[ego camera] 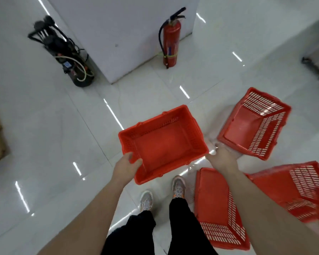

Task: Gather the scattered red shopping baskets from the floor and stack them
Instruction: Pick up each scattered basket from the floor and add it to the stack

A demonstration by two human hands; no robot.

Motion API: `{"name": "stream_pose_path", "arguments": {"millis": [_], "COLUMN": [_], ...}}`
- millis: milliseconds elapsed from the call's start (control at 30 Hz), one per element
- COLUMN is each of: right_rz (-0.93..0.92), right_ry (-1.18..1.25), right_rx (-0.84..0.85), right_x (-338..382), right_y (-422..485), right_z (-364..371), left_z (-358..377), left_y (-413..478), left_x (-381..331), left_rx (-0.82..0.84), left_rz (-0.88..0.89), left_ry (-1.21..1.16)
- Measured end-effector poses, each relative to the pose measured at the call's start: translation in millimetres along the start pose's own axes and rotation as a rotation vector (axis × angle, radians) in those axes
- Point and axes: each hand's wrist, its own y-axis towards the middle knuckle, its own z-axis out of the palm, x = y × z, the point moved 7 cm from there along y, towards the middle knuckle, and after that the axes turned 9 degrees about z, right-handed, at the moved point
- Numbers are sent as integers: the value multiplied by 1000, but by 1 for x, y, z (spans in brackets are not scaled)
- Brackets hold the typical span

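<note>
so, red basket (164, 144) between both hands: left (126, 167) gripping rim, right (222, 158) unclear.

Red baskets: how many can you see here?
4. One basket is held in both hands, one lies tipped on the floor ahead right, one beside the feet, one at far right. Others may be out of frame.

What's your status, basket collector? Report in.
Left hand and right hand gripping one upright basket. Three baskets remain tipped over at right. Floor ahead unobstructed.
</note>
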Motion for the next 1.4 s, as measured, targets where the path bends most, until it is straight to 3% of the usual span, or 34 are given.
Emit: {"name": "stream_pose_path", "arguments": {"millis": [233, 600, 867, 1167, 1400], "right_rz": [40, 625, 899, 1141, 1140], "right_ry": [-55, 249, 551, 760, 818], "right_rx": [-207, -294, -383, -363, -391], "right_x": [-28, -264, -446, -654, -744], "right_y": [-165, -419, -566, -729, -753], "right_z": [-78, -37, 33, 140, 149], "left_z": [-18, 87, 230, 406, 493], "left_y": [-71, -263, -454, -683, -765], "left_x": [-140, -236, -220, -142, -128], "left_rx": [148, 565, 792, 983, 983], "left_rz": [406, 948, 1288, 1377, 1471], "left_ry": [261, 765, 1007, 1098, 1157]}}
